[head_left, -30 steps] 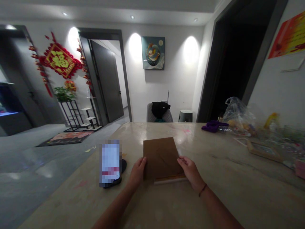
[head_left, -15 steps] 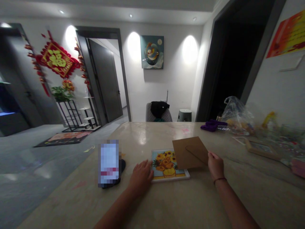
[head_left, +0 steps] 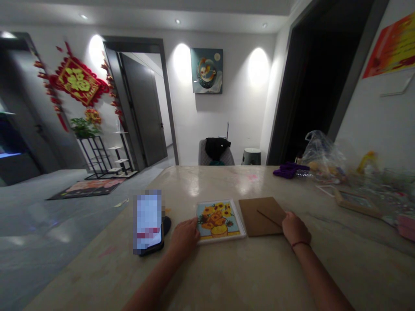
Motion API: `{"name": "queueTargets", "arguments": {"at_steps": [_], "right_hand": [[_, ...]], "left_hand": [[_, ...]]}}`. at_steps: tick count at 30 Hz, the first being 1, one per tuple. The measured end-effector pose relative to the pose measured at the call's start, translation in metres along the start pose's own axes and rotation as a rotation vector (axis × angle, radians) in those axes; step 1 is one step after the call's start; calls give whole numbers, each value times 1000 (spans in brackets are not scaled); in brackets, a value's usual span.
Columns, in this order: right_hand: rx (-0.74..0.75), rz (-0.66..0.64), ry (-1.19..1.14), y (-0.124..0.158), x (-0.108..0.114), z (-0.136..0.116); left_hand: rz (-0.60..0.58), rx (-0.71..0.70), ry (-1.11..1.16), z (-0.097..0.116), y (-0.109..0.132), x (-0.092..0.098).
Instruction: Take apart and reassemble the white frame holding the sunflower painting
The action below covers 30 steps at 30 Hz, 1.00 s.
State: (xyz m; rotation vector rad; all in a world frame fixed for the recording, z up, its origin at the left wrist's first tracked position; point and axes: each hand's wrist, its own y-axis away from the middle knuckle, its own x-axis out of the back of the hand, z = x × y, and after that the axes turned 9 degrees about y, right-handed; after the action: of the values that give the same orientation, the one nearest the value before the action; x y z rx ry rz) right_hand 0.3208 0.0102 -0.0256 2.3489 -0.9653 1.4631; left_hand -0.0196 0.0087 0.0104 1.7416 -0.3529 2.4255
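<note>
On the table lies a square sunflower picture (head_left: 218,219) in a thin white frame, face up. My left hand (head_left: 185,235) grips its left edge, the fingers curled at the rim and partly hidden. Just to the right of the picture is a brown backing board (head_left: 259,216) with a diagonal strip across it, now low over or flat on the table. My right hand (head_left: 295,230) has its fingers closed on the board's right edge. A narrow gap separates board and picture.
A phone (head_left: 149,222) with a blurred screen leans on a dark round stand (head_left: 166,225) at the left. On the right are a wooden frame (head_left: 356,203), a purple cloth (head_left: 288,170), a clear plastic bag (head_left: 324,157) and a pink item (head_left: 406,226).
My left hand and the sunflower picture have shifted left. My right hand has lowered the brown board from above the picture to beside it, uncovering the whole picture.
</note>
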Motion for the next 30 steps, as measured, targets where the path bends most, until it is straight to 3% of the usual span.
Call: {"name": "queueTargets", "arguments": {"at_steps": [3, 6, 10, 14, 17, 21, 30], "right_hand": [[37, 9, 195, 7, 5, -4], [131, 147, 463, 16, 12, -12], [315, 298, 451, 33, 12, -36], [615, 193, 283, 61, -2, -68], [735, 76, 232, 81, -13, -83], [737, -24, 238, 93, -19, -88], [734, -117, 236, 98, -16, -91]], "left_hand": [[1, 2, -4, -1, 0, 1], [-2, 9, 6, -1, 0, 1], [-4, 12, 12, -4, -2, -2], [-7, 30, -26, -5, -2, -4], [-9, 49, -37, -1, 0, -5], [8, 79, -39, 5, 2, -6], [17, 99, -20, 9, 3, -6]]}}
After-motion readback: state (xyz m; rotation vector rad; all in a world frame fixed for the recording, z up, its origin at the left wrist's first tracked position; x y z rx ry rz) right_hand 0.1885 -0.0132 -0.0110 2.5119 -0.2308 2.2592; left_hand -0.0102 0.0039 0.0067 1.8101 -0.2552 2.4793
